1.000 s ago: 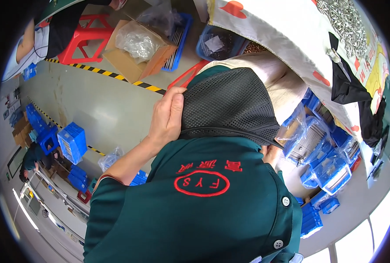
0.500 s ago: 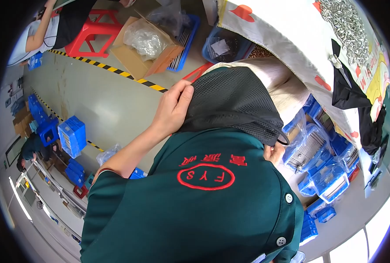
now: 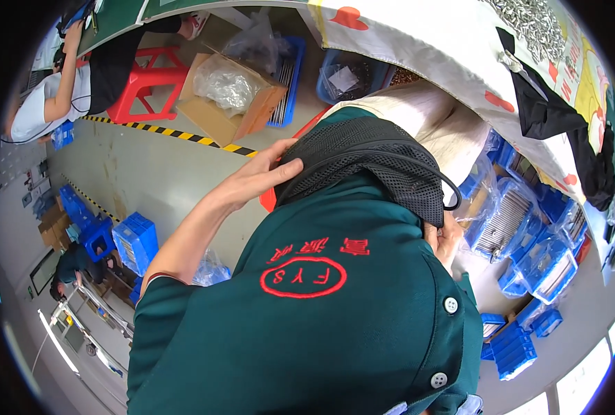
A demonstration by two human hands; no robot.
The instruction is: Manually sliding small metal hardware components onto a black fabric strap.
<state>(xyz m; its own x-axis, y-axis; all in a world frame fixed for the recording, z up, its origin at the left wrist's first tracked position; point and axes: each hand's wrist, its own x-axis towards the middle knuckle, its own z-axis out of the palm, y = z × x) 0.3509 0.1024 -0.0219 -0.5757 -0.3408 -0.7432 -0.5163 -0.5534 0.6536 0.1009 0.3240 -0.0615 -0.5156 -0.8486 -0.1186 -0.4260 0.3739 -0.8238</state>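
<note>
A black mesh cloth piece, soft and bag-like with a dark rim and a cord loop at its right end, lies across my lap against my dark green shirt. My left hand is closed on its left edge, thumb on top and the other fingers partly hidden by the mesh. At its lower right corner, my right hand grips the edge with bent fingers; part of that hand is hidden behind the mesh and shirt. Below the mesh show my light trousers.
A cloth-covered table bears small metal parts and a black strap-like cloth. Around me stand a cardboard box, a blue bin, blue crates and a red stool. Another person sits at far left.
The mesh's near edge has folded back, showing its rim and more of my shirt. My left hand has turned flatter along the edge. More of my right hand shows. The whole view has shifted slightly.
</note>
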